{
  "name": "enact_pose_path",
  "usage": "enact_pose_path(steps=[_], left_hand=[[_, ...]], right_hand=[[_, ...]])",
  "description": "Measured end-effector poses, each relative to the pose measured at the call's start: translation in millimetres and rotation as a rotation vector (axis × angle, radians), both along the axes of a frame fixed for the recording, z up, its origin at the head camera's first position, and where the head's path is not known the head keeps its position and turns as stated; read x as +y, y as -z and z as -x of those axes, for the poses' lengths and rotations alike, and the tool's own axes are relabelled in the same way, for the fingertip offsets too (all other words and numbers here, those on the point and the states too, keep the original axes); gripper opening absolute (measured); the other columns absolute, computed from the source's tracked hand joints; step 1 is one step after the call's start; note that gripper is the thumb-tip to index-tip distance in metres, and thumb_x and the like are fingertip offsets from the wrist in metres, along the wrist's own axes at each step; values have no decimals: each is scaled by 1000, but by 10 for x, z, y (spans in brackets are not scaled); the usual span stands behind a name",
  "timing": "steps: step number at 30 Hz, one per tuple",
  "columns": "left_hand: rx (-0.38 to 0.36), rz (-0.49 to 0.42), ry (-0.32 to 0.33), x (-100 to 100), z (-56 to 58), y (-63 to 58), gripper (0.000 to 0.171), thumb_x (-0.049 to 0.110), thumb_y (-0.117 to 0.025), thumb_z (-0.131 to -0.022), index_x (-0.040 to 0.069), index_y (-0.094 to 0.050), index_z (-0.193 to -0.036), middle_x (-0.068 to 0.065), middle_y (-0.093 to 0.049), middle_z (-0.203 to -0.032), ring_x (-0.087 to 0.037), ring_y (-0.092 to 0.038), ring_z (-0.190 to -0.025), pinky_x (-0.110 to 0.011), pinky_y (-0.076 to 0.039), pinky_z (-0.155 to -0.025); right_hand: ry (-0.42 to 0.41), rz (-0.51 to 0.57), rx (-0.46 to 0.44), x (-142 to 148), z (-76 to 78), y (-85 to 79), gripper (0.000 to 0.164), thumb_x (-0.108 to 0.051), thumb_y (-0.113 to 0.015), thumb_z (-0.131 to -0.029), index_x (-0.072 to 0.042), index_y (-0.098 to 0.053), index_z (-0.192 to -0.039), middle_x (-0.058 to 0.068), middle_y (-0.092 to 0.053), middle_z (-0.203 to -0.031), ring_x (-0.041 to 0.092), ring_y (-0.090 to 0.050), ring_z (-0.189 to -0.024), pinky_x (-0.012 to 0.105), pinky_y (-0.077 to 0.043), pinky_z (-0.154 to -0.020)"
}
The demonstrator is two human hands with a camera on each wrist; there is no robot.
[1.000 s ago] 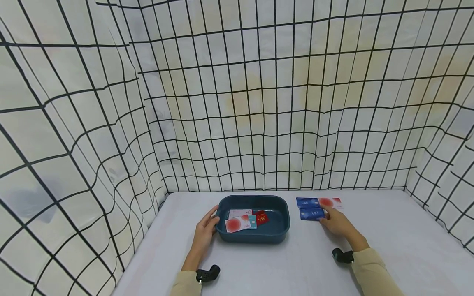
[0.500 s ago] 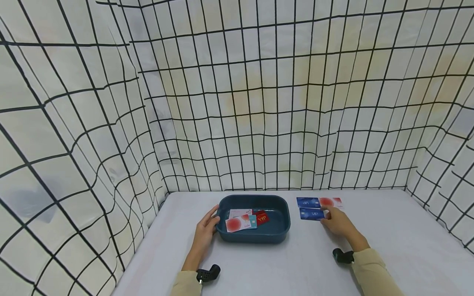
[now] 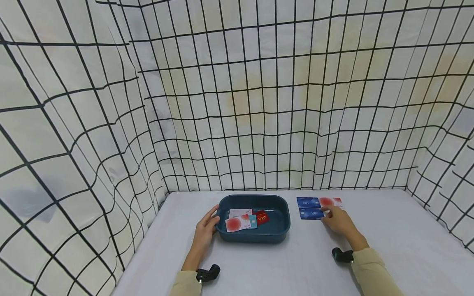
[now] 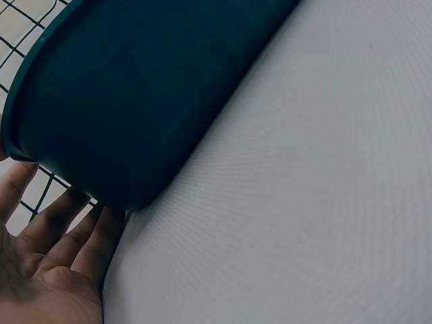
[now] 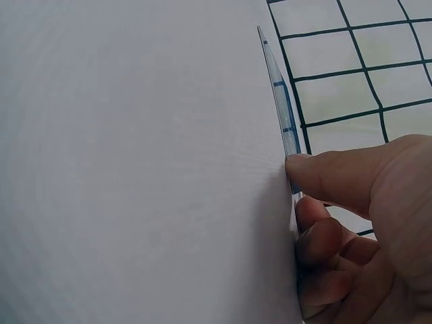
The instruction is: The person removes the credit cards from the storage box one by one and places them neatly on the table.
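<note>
A dark teal plastic tub (image 3: pixel 252 238) stands on the white table in the head view, with several cards inside. My left hand (image 3: pixel 201 234) rests at its left end; in the left wrist view the fingers (image 4: pixel 88 236) lie fairly straight against its outer wall. To the tub's right, my right hand (image 3: pixel 337 222) pinches the right end of a blue VIP card (image 3: pixel 309 213). The right wrist view shows the thumb (image 5: pixel 324 172) at the card's near edge, the other fingers bent beside it. Behind it lie another blue card (image 3: pixel 307 202) and a white card with red circles (image 3: pixel 335 202).
Inside the tub are a red VIP card (image 3: pixel 261 218), a white card with a red circle (image 3: pixel 235 224), a light blue card (image 3: pixel 253 221) and a pale pink card (image 3: pixel 238 212). Black netting (image 3: pixel 277 123) over white sheeting borders the white table (image 3: pixel 274 267) behind and at both sides.
My right fingertips have drawn closer together at the blue VIP card's right end, and the card has shifted very slightly. The left hand and the tub have stayed in place.
</note>
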State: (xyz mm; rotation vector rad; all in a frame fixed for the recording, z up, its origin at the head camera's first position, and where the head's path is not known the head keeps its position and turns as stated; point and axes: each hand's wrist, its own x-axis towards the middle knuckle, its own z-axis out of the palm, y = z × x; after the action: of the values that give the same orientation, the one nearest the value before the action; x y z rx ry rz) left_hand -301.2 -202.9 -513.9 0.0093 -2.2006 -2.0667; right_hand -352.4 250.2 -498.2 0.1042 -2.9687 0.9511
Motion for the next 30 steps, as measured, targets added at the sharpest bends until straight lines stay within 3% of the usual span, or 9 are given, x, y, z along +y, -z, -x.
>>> enact_pose_path(steps=[17,30], left_hand=[[-12,-18,0,1,-2,-20,46,24,-52,-108,24,-48,-154,-12,-46,-160,-30,-48,-145,-48,-40,-117],[0,-7,-8,-5,8,12,47,27,-52,-107,22,-48,-154,-16,-50,-156,-33,-51,-141,-43,-46,-113]], right_hand=[[9,8,-18,11,30,1,37,-10,-67,-93,1,-64,-128,10,-59,-87,23,-54,-78,33,-40,-66],[6,-7,-29,19,42,-11,37,-11,-66,-93,2,-64,-128,11,-61,-89,25,-55,-81,34,-42,-68]])
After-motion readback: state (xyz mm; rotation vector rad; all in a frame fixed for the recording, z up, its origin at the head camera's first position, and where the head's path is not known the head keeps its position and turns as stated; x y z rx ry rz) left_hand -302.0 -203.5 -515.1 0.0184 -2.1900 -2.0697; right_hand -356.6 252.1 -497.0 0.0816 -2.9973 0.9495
